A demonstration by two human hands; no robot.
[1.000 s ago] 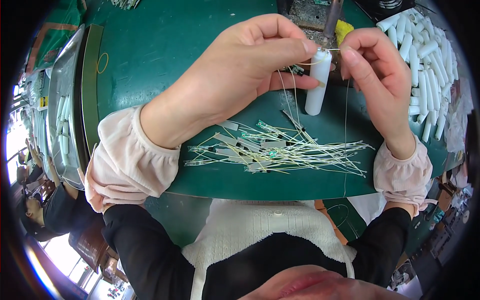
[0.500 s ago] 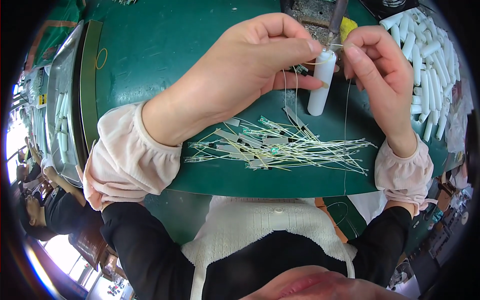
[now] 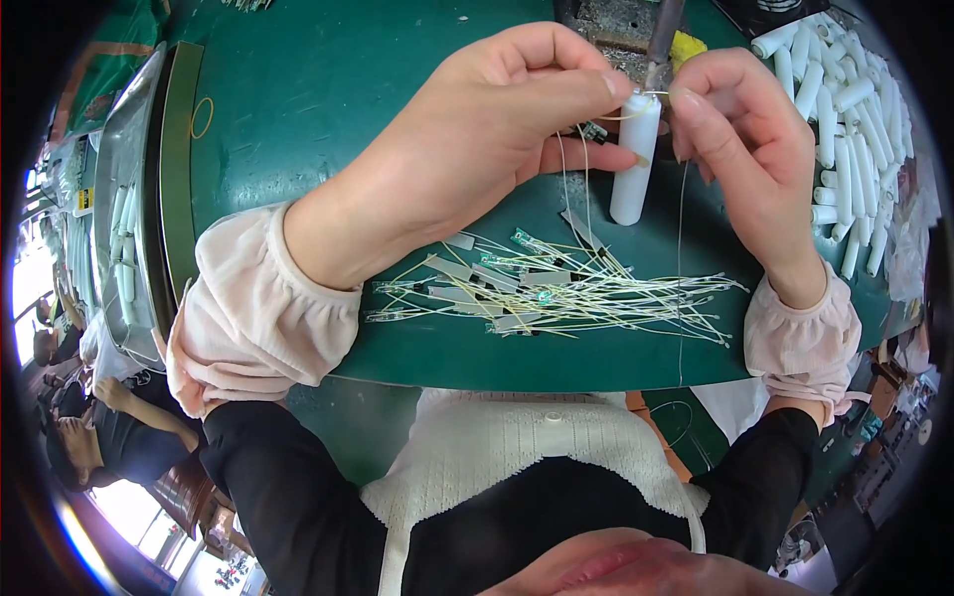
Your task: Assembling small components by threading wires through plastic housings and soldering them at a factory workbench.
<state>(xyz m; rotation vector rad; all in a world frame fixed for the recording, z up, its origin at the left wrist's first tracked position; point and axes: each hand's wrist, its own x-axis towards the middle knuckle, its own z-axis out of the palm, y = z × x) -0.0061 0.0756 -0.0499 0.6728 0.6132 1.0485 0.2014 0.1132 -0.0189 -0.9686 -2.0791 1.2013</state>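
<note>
My left hand (image 3: 497, 119) is closed on a white cylinder (image 3: 630, 189), held nearly upright with thumb and fingers near its top. Thin pale wires and a small green circuit board (image 3: 594, 131) hang beside that hand. The fingertips of my right hand (image 3: 745, 149) pinch a thin wire (image 3: 664, 93) just at the cylinder's top end. From the same hand a fine grey strand (image 3: 682, 248) drops to the table edge. The dark rod of what looks like a soldering iron (image 3: 667, 32) comes down behind the cylinder's top; whether its tip touches is unclear.
Nearer me lies a loose bundle of wired circuit boards (image 3: 537, 288) on the green table (image 3: 318, 109). Many white cylinders (image 3: 855, 149) are piled at the right. A metal tray (image 3: 134, 219) stands left, near a rubber band (image 3: 203, 117). A yellow sponge (image 3: 688, 46) sits behind.
The cylinder and both hands have shifted slightly left, and the right fingertips sit a little closer to its top. The hanging strand has moved left too. A person at far left has moved.
</note>
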